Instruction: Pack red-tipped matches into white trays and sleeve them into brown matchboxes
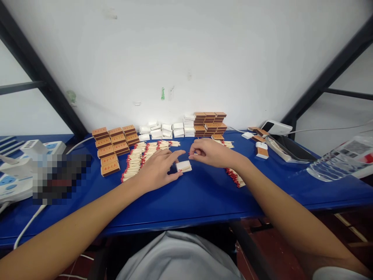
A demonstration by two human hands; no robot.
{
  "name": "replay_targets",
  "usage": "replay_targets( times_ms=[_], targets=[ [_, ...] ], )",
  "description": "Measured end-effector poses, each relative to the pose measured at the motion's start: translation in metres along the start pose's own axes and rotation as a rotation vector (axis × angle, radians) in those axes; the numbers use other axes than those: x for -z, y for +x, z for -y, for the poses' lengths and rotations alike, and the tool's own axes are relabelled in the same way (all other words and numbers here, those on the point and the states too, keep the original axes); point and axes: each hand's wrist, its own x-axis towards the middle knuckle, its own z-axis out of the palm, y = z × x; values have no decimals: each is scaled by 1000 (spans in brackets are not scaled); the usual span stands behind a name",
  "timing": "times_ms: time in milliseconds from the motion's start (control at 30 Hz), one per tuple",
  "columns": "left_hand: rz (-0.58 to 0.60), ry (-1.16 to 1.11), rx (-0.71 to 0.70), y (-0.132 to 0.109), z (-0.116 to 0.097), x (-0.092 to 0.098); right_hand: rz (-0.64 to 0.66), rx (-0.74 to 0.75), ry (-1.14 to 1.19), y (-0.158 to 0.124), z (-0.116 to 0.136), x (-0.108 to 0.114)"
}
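A small white matchbox tray with a few matches in it lies on the blue table between my hands. My left hand is beside its left edge, thumb and index finger apart, nothing held between them. The thumb tip is close to the tray's near side; I cannot tell whether it touches. Just right of the tray, my right hand is pinched on a match, whose red tip shows at the fingertips. Rows of red-tipped matches spread behind and left of my left hand. More matches lie under my right wrist.
Orange matchboxes stand stacked at left, and others against the wall. White trays sit between these stacks. Power strips occupy the left end; a plastic bottle and a white device are at right.
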Motion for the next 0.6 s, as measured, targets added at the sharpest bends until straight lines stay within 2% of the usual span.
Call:
replay_targets(
  times_ms=[133, 333, 600],
  targets=[
    [25, -7, 16, -1, 0, 0, 48, -26, 86, -1, -10, 4],
    [38, -4, 14, 0, -1, 0, 142, 84, 121, 3, 6, -10],
    [53, -13, 19, 1, -1, 1, 156, 42, 148, 2, 12, -14]
  ],
)
